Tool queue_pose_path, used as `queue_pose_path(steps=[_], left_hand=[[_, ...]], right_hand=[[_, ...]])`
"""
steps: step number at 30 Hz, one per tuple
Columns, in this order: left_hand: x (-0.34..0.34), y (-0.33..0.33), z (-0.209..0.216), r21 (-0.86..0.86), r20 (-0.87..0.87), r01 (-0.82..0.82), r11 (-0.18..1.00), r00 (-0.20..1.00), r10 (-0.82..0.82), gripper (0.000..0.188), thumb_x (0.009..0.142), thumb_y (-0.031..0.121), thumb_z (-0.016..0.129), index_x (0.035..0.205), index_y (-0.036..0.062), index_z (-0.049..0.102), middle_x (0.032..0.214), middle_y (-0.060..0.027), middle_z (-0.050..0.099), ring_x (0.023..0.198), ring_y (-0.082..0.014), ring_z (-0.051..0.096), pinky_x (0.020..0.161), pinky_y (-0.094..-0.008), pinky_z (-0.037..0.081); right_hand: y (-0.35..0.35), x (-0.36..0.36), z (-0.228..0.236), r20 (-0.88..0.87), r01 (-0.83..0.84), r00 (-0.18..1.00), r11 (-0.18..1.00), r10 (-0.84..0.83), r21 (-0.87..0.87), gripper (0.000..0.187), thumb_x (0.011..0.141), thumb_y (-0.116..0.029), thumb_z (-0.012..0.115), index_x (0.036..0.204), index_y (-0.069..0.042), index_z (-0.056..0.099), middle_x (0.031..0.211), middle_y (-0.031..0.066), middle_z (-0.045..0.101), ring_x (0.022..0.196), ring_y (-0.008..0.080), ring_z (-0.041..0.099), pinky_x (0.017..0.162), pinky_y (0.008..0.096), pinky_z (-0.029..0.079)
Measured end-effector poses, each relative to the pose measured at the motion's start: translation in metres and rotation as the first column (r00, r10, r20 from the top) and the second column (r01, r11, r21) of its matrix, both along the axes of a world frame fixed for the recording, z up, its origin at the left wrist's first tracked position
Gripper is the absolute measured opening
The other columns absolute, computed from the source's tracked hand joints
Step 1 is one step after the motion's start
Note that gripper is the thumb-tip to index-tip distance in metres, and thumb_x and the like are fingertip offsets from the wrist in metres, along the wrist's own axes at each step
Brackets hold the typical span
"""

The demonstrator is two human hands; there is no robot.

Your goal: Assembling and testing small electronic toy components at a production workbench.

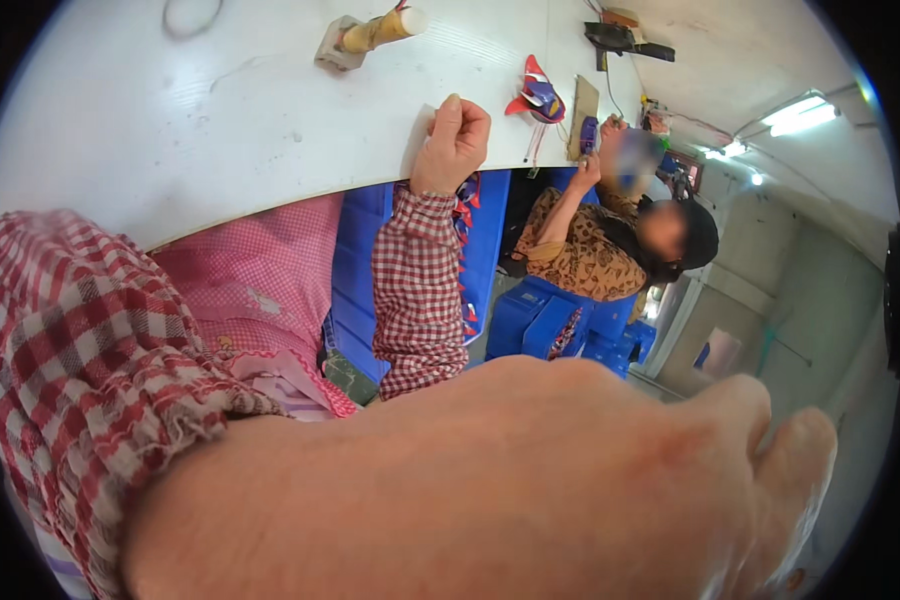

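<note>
My left hand (570, 470) fills the lower part of the head view, very close, with its back showing. Its fingers run toward the right, where the tips are hidden. On the white table (220, 120), near its edge, rests my right hand (455, 145). Its fingers are curled in and the thumb lies over them; nothing shows in it. Beyond it lies a red and purple piece with pointed fins and thin wires (540, 95). A beige tube-shaped thing on a small block (365, 38) stands farther across the table.
Under the table edge stands a blue crate (360, 270) with red pieces along it. More blue bins (530, 315) sit to the right. A co-worker in a patterned top (580, 250) holds a purple piece at the table. A black tool (625, 42) lies farther off.
</note>
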State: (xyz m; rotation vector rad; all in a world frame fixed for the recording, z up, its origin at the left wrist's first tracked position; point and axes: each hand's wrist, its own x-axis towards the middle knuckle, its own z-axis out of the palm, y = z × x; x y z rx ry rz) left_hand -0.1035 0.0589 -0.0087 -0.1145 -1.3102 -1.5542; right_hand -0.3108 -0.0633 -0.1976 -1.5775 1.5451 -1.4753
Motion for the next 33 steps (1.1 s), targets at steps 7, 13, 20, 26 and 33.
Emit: queue_pose_path(steps=[7,13,20,26,33], left_hand=[[-0.008,0.000,0.007,-0.040,0.015,0.087,0.995,0.996,-0.087,0.028,0.079,-0.002,0.057,0.105,-0.0022,0.050,0.074,-0.0128,0.062,0.065,-0.0227,0.061,0.049,-0.0293,0.050],[-0.024,0.001,0.017,-0.076,0.032,0.189,0.979,0.982,-0.187,0.028,0.080,-0.001,0.057,0.106,-0.0023,0.049,0.073,-0.0130,0.062,0.064,-0.0226,0.062,0.049,-0.0291,0.050],[-0.026,0.005,0.014,-0.080,0.047,0.244,0.966,0.969,-0.241,0.028,0.081,0.000,0.057,0.107,-0.0024,0.047,0.072,-0.0133,0.062,0.064,-0.0225,0.062,0.049,-0.0288,0.051],[-0.027,0.005,0.012,-0.075,0.053,0.269,0.960,0.963,-0.266,0.028,0.083,0.002,0.057,0.108,-0.0025,0.046,0.072,-0.0136,0.063,0.063,-0.0224,0.062,0.049,-0.0285,0.051],[-0.034,0.002,0.017,-0.091,0.059,0.291,0.952,0.956,-0.286,0.028,0.084,0.003,0.057,0.109,-0.0026,0.045,0.071,-0.0139,0.063,0.063,-0.0222,0.062,0.049,-0.0282,0.051]], right_hand=[[-0.002,0.001,0.000,-0.027,0.013,1.000,1.000,-0.013,0.009,0.015,0.095,-0.014,0.059,0.093,0.000,0.055,0.078,-0.0021,0.052,0.069,0.0046,0.045,0.062,0.0205,0.041],[-0.002,0.003,0.001,-0.037,0.011,0.999,0.999,-0.013,-0.036,0.016,0.095,-0.014,0.060,0.093,0.001,0.055,0.077,-0.0018,0.053,0.069,0.0045,0.046,0.061,0.0203,0.041],[-0.002,0.003,0.001,-0.029,0.005,1.000,1.000,-0.005,-0.027,0.016,0.095,-0.014,0.059,0.093,0.001,0.054,0.078,-0.0016,0.053,0.069,0.0044,0.046,0.061,0.0202,0.041],[0.000,0.002,0.001,-0.022,0.012,1.000,1.000,-0.012,-0.011,0.016,0.095,-0.014,0.059,0.094,0.001,0.055,0.078,-0.0019,0.053,0.069,0.0042,0.046,0.061,0.0203,0.041],[0.000,0.003,0.002,-0.033,0.019,0.999,1.000,-0.019,-0.007,0.016,0.095,-0.016,0.061,0.093,-0.001,0.055,0.080,-0.0026,0.053,0.071,0.0036,0.044,0.063,0.0191,0.039]])
